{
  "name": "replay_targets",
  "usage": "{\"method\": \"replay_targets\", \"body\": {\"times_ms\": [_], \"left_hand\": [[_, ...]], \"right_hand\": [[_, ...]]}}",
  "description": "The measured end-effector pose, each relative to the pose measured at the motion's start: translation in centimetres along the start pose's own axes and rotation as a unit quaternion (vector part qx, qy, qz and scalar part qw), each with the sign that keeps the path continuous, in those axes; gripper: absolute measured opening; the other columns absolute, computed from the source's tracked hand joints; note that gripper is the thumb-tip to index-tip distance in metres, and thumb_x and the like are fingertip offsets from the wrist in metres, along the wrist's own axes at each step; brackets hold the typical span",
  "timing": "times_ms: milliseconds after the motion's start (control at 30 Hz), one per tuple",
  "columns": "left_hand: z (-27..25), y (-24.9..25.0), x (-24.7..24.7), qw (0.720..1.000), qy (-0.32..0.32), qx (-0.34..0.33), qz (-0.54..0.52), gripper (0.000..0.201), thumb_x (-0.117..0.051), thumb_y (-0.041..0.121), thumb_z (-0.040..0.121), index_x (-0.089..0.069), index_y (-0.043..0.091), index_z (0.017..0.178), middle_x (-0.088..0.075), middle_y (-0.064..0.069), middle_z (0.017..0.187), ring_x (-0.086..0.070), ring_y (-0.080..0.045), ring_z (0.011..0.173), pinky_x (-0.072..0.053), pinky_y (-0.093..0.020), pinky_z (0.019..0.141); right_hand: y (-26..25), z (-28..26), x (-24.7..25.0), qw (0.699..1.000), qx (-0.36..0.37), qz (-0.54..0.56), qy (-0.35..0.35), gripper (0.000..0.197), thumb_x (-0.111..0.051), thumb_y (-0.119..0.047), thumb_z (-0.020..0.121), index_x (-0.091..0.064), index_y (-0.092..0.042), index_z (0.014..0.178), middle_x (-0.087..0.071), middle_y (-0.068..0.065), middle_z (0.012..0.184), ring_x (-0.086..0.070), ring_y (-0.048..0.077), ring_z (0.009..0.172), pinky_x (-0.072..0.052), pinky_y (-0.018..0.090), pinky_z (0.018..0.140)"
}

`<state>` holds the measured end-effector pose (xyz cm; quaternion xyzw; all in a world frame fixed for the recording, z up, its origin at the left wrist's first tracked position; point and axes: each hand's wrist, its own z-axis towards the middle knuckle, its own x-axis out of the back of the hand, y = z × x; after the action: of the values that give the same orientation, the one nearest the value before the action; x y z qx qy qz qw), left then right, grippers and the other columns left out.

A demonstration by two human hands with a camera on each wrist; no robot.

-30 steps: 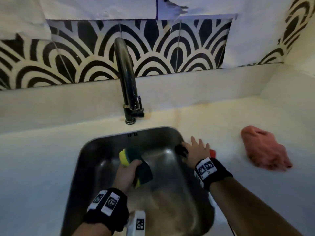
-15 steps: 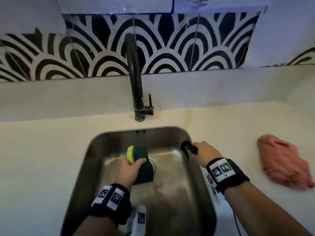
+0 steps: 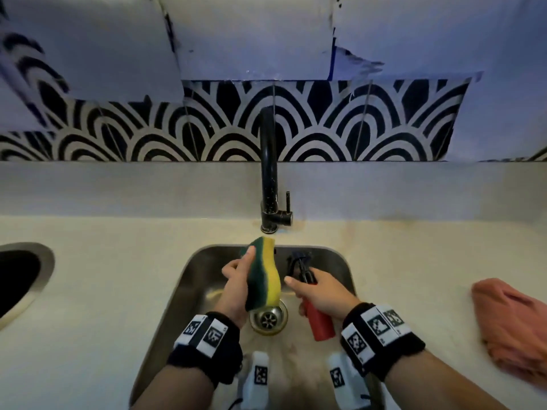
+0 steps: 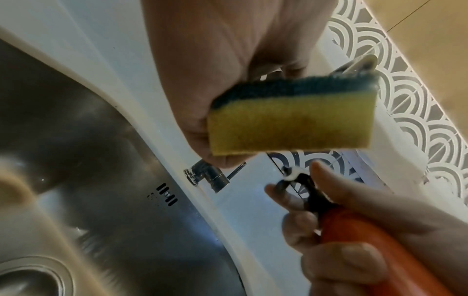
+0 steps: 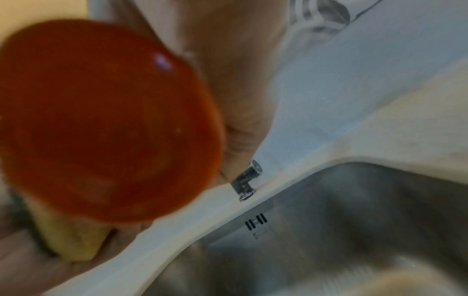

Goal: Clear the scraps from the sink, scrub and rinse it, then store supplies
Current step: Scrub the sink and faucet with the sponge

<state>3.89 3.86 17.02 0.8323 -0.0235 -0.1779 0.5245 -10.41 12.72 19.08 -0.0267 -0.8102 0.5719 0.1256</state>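
Note:
Over the steel sink point(image 3: 189, 279) my left hand point(image 3: 236, 279) grips a yellow and green sponge point(image 3: 265, 276) upright, yellow side facing right. In the left wrist view the sponge point(image 4: 291, 122) sits below my left hand point(image 4: 215, 80). My right hand point(image 3: 322, 291) holds a red spray bottle point(image 3: 321, 324) with a black trigger head point(image 3: 302, 266), nozzle toward the sponge. The same bottle point(image 4: 375, 250) and right hand point(image 4: 354, 240) show in the left wrist view. The bottle's red base point(image 5: 101, 124) fills the right wrist view. The drain point(image 3: 268, 318) lies below both hands.
A black tap point(image 3: 270, 173) stands behind the sink, its lever point(image 3: 287, 202) to the right. A pink cloth point(image 3: 512, 327) lies on the pale counter point(image 3: 103, 306) at the right. A second basin's rim point(image 3: 44, 273) shows at the far left.
The left hand lifted the sponge off the sink floor and turned it upright. The right hand picked the spray bottle up from the sink's right rim and brought it beside the sponge.

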Motion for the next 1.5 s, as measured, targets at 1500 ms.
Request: {"method": "replay_targets", "body": {"times_ms": [1500], "left_hand": [[-1.2,-2.4,1.6,0.998,-0.056,-0.005,0.023,0.075,-0.062,0.042,0.083,-0.029,0.023,0.147,-0.067,-0.007,0.118,-0.069,-0.022,0.099,-0.051,-0.046,0.095]], "right_hand": [[0.6,-0.7,-1.0,0.986,-0.066,0.132,-0.076,0.066,-0.055,-0.066,0.073,-0.070,-0.008,0.100,-0.063,0.008,0.079,-0.055,0.013,0.049,-0.048,0.024,0.054]]}}
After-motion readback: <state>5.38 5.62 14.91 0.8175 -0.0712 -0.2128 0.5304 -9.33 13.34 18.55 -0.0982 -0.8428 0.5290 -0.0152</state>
